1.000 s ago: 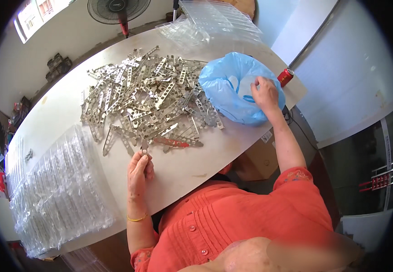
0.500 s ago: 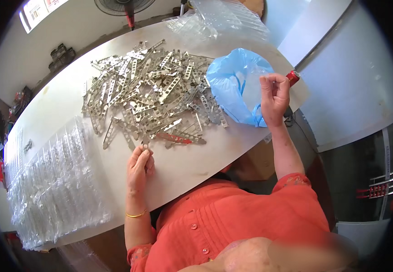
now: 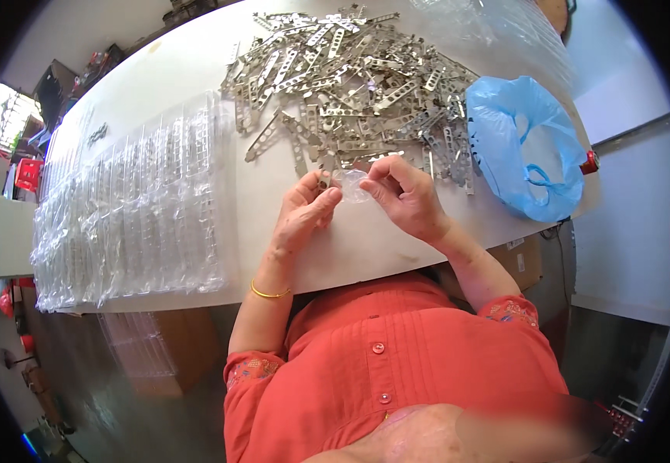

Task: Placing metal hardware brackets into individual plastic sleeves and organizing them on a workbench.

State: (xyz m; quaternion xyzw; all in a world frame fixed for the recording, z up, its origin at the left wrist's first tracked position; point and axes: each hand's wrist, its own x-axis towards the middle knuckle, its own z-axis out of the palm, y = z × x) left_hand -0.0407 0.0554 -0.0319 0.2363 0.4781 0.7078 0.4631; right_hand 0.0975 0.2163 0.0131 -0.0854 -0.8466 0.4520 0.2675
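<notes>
Near the middle of the frame we see both hands brought close together above the bench [image 3: 350, 251], a small clear bag [image 3: 354, 188] between them. The left hand [image 3: 302, 214] is narrowed, thumb against fingers, on a metal piece [image 3: 325, 184] that shows at its fingertips; the left side of the bag meets these fingertips, but we cannot tell whether they grip it too. The right hand [image 3: 414, 207] pinches the right side of the bag between thumb and forefinger. Whether any of the metal lies inside the bag we cannot make out. Just beyond the hands, across the upper middle, we see a loose heap of perforated metal strips [image 3: 335, 96], lying at all angles and overlapping. To its right, at the right of the frame, sits a blue plastic bag [image 3: 497, 158] with its mouth open, and a red can [image 3: 590, 162] shows just beside its far edge. At the left of the frame we find rows of clear plastic packets [image 3: 130, 212] laid side by side, with a few small metal bits [image 3: 97, 135] near their upper end. Clear plastic sheets [image 3: 497, 35] lie at the upper right.
</notes>
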